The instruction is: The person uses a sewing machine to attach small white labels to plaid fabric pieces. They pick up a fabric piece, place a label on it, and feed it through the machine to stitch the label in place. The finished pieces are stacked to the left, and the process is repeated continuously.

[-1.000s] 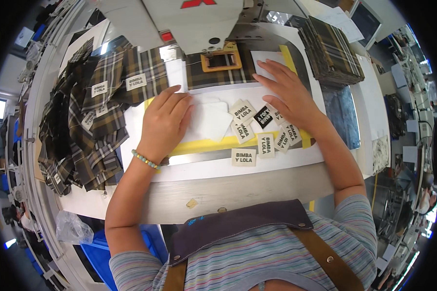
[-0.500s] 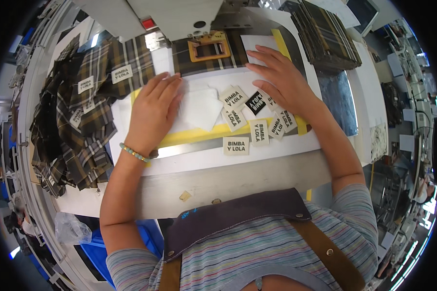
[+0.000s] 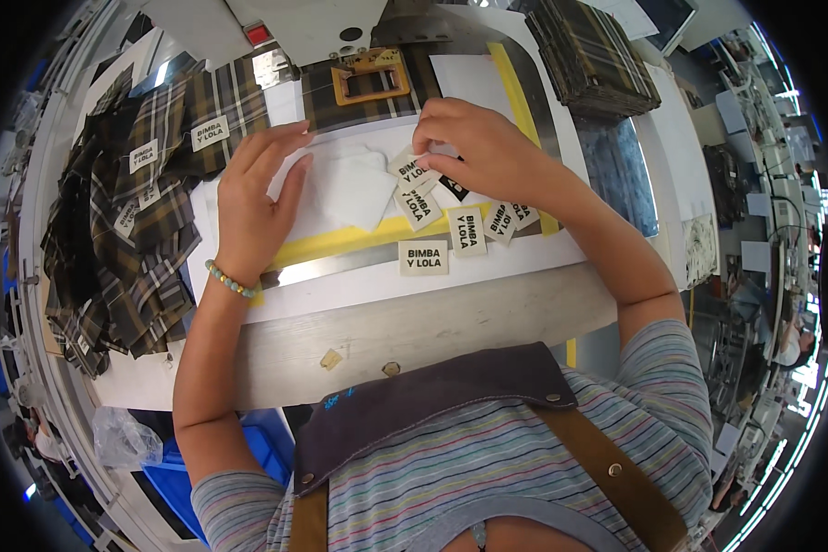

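My right hand [image 3: 483, 152] pinches thumb against forefinger at the edge of a cream label [image 3: 403, 171] with dark print. Other cream labels [image 3: 466, 232] lie loosely below it, and a black label [image 3: 452, 188] is partly covered by the hand. My left hand [image 3: 259, 202] holds nothing, its thumb and fingers apart, beside white sheet pieces [image 3: 345, 191]. Beyond both hands, a brown plaid cloth [image 3: 368, 112] lies beneath the machine head, with an orange clamp frame [image 3: 342, 90] pressed on top.
The grey machine head [image 3: 317, 28] overhangs the far side. Plaid pieces [image 3: 161, 235], some bearing labels, heap at the left. A tall stack of plaid panels [image 3: 593, 60] stands far right. Yellow tape [image 3: 515, 92] marks the plate. A blue bin [image 3: 262, 451] and clear plastic bag [image 3: 124, 437] sit lower left.
My right hand has moved left and inward, its spread fingers closing into a pinch at a label. My left hand has drawn slightly back from the cloth, thumb opening. The whole view has shifted a little.
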Available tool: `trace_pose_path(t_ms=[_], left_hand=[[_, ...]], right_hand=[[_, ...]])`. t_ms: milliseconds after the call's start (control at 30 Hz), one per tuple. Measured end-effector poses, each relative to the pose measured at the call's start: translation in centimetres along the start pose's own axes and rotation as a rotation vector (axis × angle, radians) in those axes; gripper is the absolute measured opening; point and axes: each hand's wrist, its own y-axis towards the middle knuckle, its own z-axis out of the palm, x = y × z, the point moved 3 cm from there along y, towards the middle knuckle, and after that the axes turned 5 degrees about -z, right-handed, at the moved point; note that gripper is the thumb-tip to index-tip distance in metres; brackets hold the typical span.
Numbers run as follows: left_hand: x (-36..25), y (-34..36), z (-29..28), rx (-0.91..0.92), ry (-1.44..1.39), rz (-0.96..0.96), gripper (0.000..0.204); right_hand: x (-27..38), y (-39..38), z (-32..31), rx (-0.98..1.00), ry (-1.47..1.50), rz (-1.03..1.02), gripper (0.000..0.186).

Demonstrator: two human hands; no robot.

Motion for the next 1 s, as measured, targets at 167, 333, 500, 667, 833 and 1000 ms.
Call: trace_pose_path(t_ms=[167,333,500,667,833,1000], left_hand=[[-1.6,-0.1,0.2,0.075,-0.307,-0.144,0.026],[-3.9,0.7,2.5,0.211,-0.665,-0.418,0.03],[-3.6,1.0,4.5,0.339,-0.717,-0.52,0.02],[-3.4,0.4,5.0,0.327,-0.644,-0.535,0.019],[-4.2,0.7,4.9,0.333,-0.622,-0.479,0.029],[-4.6,0.9,5.0,0.364,-0.557,-0.465,0.036]], right_hand=[[-0.3,-0.2,-0.7,-0.125,0.131,-0.015,0.015],[1.5,0.0,-2.3,-0.232,0.25,0.026,0.015],[2.3,0.1,-2.1,-0.206,0.372,0.052,0.012],[0.9,-0.3,-1.2,-0.064,0.427,0.123,0.013],[0.4,-0.2,-0.9,-0.098,0.541,0.176,0.012],[-1.1,-0.1,-1.3,-0.155,0.733,0.225,0.018]])
